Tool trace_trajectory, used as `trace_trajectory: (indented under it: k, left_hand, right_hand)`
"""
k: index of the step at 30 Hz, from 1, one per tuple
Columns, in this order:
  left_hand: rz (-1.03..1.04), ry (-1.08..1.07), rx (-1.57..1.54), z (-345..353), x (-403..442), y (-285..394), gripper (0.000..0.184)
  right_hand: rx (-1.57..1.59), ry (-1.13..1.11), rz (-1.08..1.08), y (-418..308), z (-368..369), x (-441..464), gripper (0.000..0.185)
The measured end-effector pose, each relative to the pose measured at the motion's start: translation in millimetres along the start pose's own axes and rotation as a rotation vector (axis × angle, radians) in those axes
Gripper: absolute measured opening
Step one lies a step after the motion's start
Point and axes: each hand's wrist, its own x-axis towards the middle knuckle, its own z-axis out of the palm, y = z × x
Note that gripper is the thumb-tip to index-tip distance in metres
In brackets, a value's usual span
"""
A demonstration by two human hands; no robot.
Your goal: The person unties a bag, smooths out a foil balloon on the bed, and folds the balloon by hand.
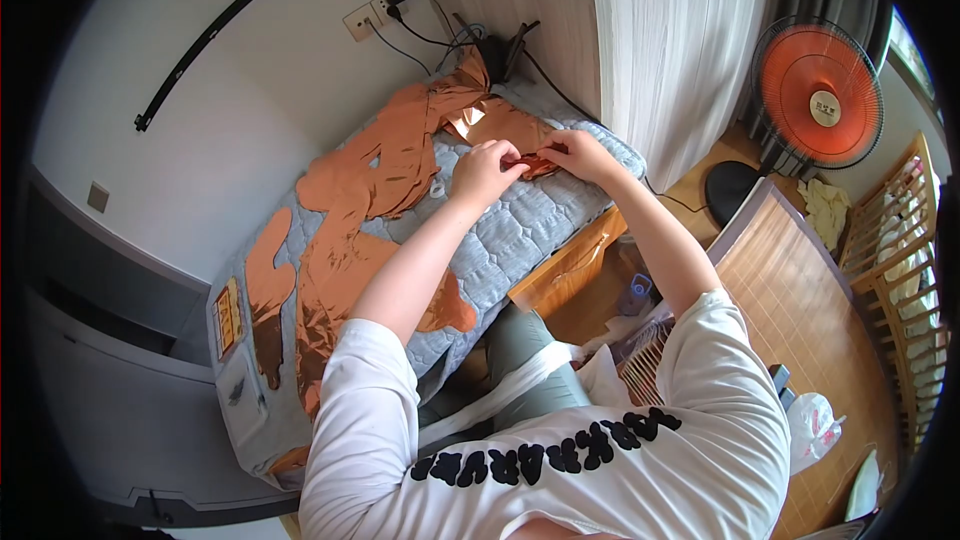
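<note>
I have both hands up at the far end of the bed, close together over a copper-coloured foil section. The left hand (484, 176) has its thumb and forefinger closed in a pinch on the section's near edge; the right hand (580, 156) pinches the same edge just beside it. Holding it at two neighbouring points seems meant to keep that short stretch of edge steady between my fingertips, where I can see it. My forearms reach over the quilted mattress (515, 240), which I judge gives the thin film a soft, broad support. The other foil shapes (350, 170) lie to the left of my hands, probably laid flat so that they take up no weight from the part I hold. Where some overlap, I cannot tell whether they are joined.

The foil looks like deflated balloon film: matte copper over most of its surface, mirror-bright where the light catches it beyond my left hand. Its outlines are rounded and lobed. The broad parts lie nearly smooth, while the lower left portion is finely crumpled and darker. At my fingertips the film is bunched and redder, and my fingers hide the exact edge.
</note>
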Motion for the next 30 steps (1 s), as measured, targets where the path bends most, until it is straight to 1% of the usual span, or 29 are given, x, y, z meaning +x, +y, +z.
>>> trace_trajectory:
  k: [2,3,5,8,13,18,21,23,27,29,30]
  left_hand:
    - [0.047,0.068,0.028,2,2,0,0.021]
    - [0.050,0.067,0.027,3,4,0,0.021]
    - [0.195,0.152,0.066,5,7,0,0.016]
    - [0.250,0.142,0.157,5,9,2,0.014]
    - [0.251,0.134,0.200,7,14,1,0.012]
    - [0.258,0.128,0.229,9,15,-3,0.012]
    - [0.317,0.177,0.253,14,16,-7,0.012]
    - [0.296,0.148,0.248,16,15,-6,0.011]
    - [0.294,0.168,0.242,15,12,-5,0.011]
    - [0.238,0.142,0.214,15,11,-4,0.013]
    - [0.238,0.142,0.214,18,12,-7,0.013]
  right_hand:
    - [-0.005,-0.001,0.011,1,-1,0,0.016]
    - [0.006,-0.006,0.019,2,-1,1,0.016]
    - [0.015,-0.010,0.028,3,-2,1,0.016]
    - [0.027,-0.012,0.028,4,-3,2,0.016]
    - [0.092,-0.026,0.053,9,-1,3,0.018]
    - [0.047,-0.011,0.078,10,-1,5,0.019]
    - [0.032,-0.018,0.084,8,-2,5,0.018]
    - [0.052,-0.019,0.077,9,-2,5,0.018]
    - [0.079,-0.012,0.073,7,-2,3,0.015]
    - [0.088,0.000,0.063,7,0,3,0.014]
    - [0.178,0.043,0.022,8,2,3,0.013]
